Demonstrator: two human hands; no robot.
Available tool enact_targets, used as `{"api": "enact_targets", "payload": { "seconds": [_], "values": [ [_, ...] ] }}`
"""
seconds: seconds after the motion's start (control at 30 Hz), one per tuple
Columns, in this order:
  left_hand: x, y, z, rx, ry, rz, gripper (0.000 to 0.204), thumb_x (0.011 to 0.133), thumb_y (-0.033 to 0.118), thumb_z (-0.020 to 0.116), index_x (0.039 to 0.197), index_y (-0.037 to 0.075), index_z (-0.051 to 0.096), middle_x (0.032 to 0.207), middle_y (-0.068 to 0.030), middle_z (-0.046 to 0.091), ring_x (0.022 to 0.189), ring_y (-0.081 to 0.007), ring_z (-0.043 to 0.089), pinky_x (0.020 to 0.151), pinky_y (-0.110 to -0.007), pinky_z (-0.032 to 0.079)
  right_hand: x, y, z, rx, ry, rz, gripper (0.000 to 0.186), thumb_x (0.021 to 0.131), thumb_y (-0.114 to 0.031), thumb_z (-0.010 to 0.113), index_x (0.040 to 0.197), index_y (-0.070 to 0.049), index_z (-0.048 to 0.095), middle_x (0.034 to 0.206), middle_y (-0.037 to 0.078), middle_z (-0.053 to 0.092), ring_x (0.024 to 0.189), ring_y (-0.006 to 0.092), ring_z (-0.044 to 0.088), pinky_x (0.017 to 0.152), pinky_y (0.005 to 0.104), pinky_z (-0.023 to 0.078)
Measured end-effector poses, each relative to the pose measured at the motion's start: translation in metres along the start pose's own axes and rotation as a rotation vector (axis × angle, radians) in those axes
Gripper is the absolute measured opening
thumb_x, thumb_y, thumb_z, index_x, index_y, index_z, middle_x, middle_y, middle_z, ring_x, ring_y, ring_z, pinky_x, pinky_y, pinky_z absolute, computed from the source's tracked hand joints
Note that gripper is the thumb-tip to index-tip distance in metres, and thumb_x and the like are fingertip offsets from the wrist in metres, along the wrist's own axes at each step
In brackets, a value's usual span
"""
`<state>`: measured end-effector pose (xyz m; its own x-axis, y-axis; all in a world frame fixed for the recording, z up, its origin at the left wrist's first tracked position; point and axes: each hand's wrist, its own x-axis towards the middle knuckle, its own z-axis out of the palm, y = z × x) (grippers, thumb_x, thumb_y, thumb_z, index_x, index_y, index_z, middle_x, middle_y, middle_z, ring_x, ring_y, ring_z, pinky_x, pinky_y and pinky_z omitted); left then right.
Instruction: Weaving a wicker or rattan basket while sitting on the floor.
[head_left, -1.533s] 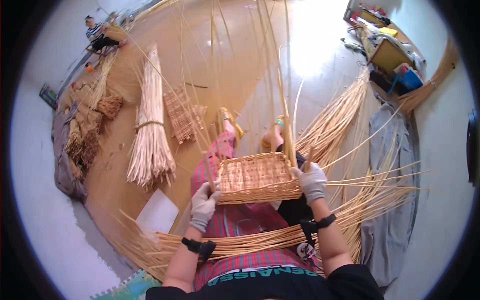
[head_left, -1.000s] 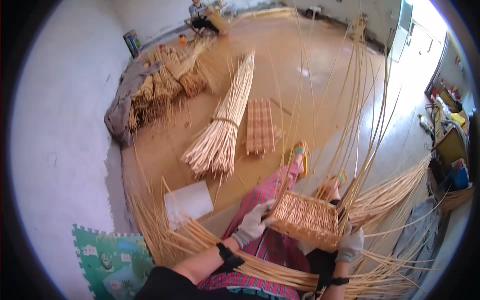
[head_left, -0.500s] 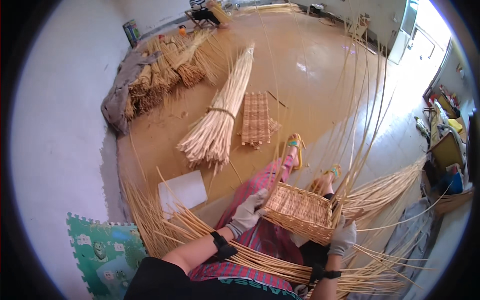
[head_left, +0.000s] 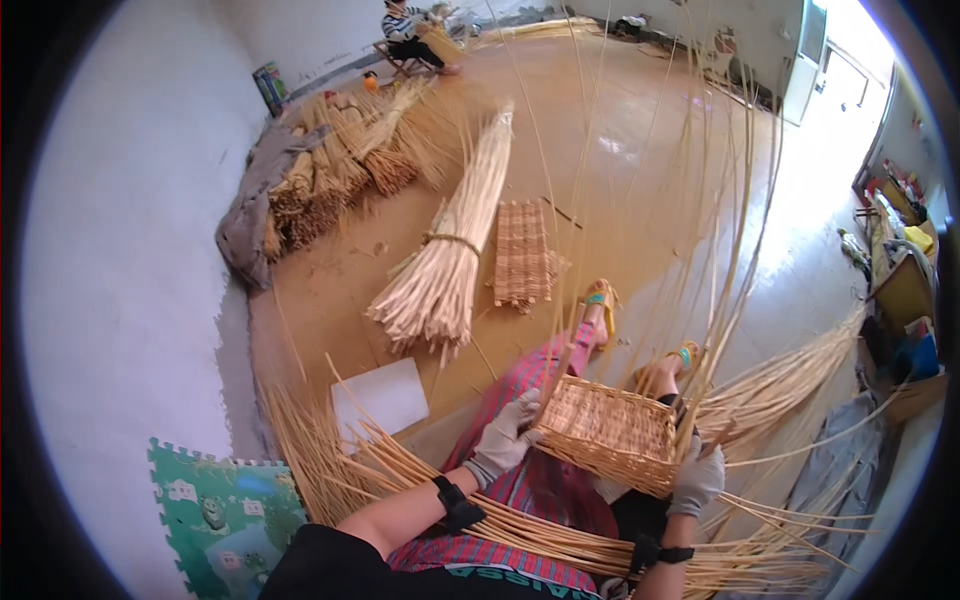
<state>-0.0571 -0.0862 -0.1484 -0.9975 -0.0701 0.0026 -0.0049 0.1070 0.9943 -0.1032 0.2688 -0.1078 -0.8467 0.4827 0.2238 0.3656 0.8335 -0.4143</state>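
A shallow rectangular woven basket (head_left: pixel 607 430) rests over my knees, long thin canes rising from it. My gloved left hand (head_left: pixel 510 440) grips its left end by an upright stick. My gloved right hand (head_left: pixel 700 470) is closed on the opposite end, beside more upright sticks. Loose canes (head_left: pixel 545 535) lie across my lap below the basket, and a plaid cloth (head_left: pixel 490 500) covers my legs.
A tied cane bundle (head_left: pixel 450 270), woven panels (head_left: pixel 520 250) and a white board (head_left: pixel 380 400) lie on the floor. More bundles (head_left: pixel 350 160) line the left wall. A seated person (head_left: pixel 405 45) is at the back. Cluttered furniture (head_left: pixel 900 290) stands at right; a foam mat (head_left: pixel 220 510) at left.
Since 1.5 seconds ago the view has swung leftward, so basket and hands appear lower and further right. Both hands remain on the basket, which now looks more tilted in the picture.
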Motion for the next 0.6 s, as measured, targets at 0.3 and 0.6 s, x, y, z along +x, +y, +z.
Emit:
{"api": "enact_targets", "payload": {
  "seconds": [0.3, 0.6],
  "values": [
    [0.002, -0.009, -0.004, 0.026, -0.088, -0.09, 0.062, 0.097, 0.0, 0.072, 0.153, 0.002, 0.045, 0.144, -0.0156, 0.058, 0.133, -0.0246, 0.061, 0.114, -0.039, 0.05, 0.001, 0.016, 0.009, 0.01, -0.061, -0.021, 0.042, 0.103, -0.041, 0.067, 0.109, -0.001, 0.071, 0.091, 0.022, 0.073, 0.082, 0.042, 0.07, 0.073, 0.0496, 0.053],
    [0.029, -0.017, -0.04, -0.471, -0.364, -0.288, 0.056, 0.099, 0.005, 0.074, 0.151, 0.009, 0.051, 0.142, -0.005, 0.06, 0.135, -0.0173, 0.055, 0.117, -0.035, 0.045, 0.001, 0.012, 0.008, 0.095, 0.047, -0.078, 0.036, 0.103, -0.036, 0.066, 0.112, -0.002, 0.072, 0.094, 0.021, 0.073, 0.088, 0.0415, 0.07, 0.076, 0.0491, 0.053]
  ]
}}
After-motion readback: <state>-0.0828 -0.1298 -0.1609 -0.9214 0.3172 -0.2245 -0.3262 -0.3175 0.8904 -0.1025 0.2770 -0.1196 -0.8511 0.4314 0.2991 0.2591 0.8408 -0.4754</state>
